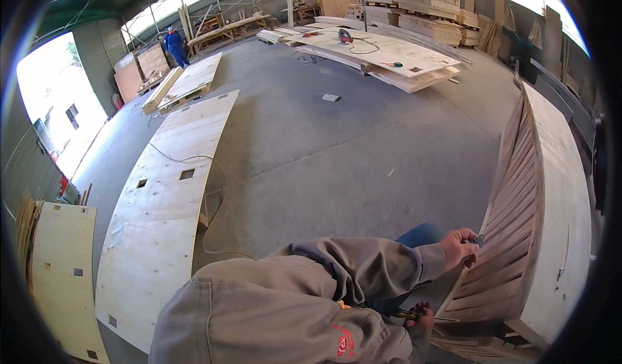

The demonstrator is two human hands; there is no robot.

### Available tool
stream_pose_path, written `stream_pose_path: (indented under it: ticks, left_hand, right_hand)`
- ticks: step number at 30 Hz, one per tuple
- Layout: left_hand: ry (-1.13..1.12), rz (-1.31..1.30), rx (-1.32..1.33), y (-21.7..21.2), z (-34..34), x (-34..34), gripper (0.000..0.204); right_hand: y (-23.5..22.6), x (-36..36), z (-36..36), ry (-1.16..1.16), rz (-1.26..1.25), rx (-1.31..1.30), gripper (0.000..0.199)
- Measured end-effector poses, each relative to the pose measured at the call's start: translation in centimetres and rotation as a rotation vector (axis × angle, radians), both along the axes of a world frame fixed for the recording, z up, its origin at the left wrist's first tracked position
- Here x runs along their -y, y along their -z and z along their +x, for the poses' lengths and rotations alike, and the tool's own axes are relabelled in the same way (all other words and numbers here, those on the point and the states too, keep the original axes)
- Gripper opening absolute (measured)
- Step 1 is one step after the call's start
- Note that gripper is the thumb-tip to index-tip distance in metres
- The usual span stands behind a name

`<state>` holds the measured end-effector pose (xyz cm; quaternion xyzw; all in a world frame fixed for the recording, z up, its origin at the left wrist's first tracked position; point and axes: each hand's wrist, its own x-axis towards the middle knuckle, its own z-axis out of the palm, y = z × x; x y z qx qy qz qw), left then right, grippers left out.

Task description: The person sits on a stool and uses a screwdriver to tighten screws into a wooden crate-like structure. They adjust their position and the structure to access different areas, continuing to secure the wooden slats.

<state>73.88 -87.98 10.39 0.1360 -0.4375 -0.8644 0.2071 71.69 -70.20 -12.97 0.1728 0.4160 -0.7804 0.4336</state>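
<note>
My left hand (459, 250) reaches across to the right, its fingers pinched on a small dark grey piece (478, 239) whose kind I cannot make out. That piece is right by the slatted side of a wooden crate (564, 189). Lower down, my right hand (421, 315) is closed around a screwdriver (407, 314) with a yellow and black handle. Its thin shaft points right, toward the crate's lower slats. Part of the right hand is hidden behind my grey sleeve (278, 299). Small metal fittings (560, 274) sit on the crate's pale plywood face.
Long plywood panels with square cut-outs (162, 215) lie to the left, a cable (223, 189) running over one. A stack of sheets (389, 53) carries a red power saw (345, 36) farther back. A person in blue (175, 46) stands far left. Timber piles (427, 14) line the back.
</note>
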Motion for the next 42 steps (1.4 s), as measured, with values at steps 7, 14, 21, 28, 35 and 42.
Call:
stream_pose_path:
  ticks: [7, 14, 21, 28, 35, 42]
  left_hand:
    - [-0.181, 0.081, 0.046, -1.9, 3.3, 5.3, 0.013]
    - [-0.755, 0.019, -0.039, -5.1, 7.3, 16.9, 0.03]
    - [-1.048, 0.058, -0.282, -10.4, 20.3, 24.1, 0.022]
    - [-1.148, 0.112, -0.439, -10.2, 28.0, 25.5, 0.012]
    - [-1.033, 0.163, -0.55, -9.3, 24.1, 25.4, 0.01]
    - [-1.016, 0.184, -0.406, -6.9, 22.1, 24.4, 0.011]
  right_hand:
    - [5.7, -0.4, -3.4, -0.087, -0.016, -0.047, 0.013]
    - [6.1, -0.6, -4.8, -0.159, -0.089, -0.146, 0.014]
    - [6.3, 0.4, -5.8, 0.004, 0.016, -0.048, 0.013]
    - [1.9, 0.4, -2.9, 0.068, 0.078, -0.051, 0.009]
    - [7.8, -2.2, -7.4, 0.035, 0.006, -0.108, 0.016]
    - [2.1, 0.2, -2.9, 0.111, 0.193, -0.126, 0.023]
